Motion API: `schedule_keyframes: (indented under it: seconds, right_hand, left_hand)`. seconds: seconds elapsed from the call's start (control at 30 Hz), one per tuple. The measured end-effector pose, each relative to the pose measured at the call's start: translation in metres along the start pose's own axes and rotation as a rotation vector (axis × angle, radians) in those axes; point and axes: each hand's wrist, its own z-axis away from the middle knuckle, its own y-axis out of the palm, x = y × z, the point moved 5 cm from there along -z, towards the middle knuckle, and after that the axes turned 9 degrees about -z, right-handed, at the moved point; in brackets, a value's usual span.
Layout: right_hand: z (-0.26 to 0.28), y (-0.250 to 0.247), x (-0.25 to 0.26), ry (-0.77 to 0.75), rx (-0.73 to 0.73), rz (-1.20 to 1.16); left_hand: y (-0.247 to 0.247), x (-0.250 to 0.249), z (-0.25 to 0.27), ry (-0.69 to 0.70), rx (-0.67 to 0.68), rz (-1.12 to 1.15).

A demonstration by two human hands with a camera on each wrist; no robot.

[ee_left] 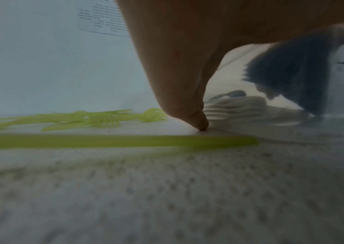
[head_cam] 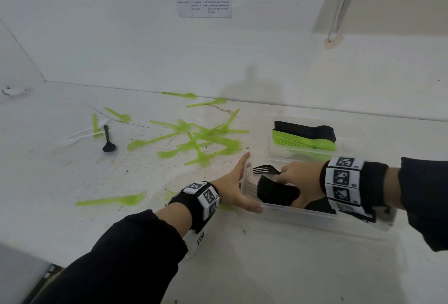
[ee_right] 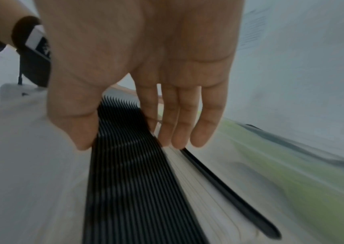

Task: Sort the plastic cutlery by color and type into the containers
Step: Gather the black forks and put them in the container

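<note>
White speckled worktop (head_cam: 145,243) under you: your right hand (head_cam: 299,175) pinches the light, slippery stack of black plastic forks (ee_right: 125,148) mid-handle inside the clear plastic container (head_cam: 303,214), left hand (head_cam: 234,188) flat-fingered steadying its end wall.

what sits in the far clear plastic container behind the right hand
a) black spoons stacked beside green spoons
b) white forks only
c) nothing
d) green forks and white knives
a: the far clear plastic container holds a row of black spoons beside green spoons.
</note>
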Motion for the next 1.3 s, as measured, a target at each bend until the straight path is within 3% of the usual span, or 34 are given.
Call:
schedule_keyframes:
  seconds: [0.37,0.87,1.3]
  right_hand:
    - [0.003,0.010,-0.010,0.030,0.236,-0.174]
    - [0.009,0.011,-0.015,0.034,0.148,-0.207]
    - [0.024,0.026,-0.049,0.129,0.259,-0.081]
  left_hand:
    - [-0.001,-0.001,0.001,-0.001,-0.024,-0.047]
    - [-0.001,-0.003,0.003,-0.001,-0.023,-0.062]
    - [-0.001,-0.002,0.001,0.006,-0.037,-0.082]
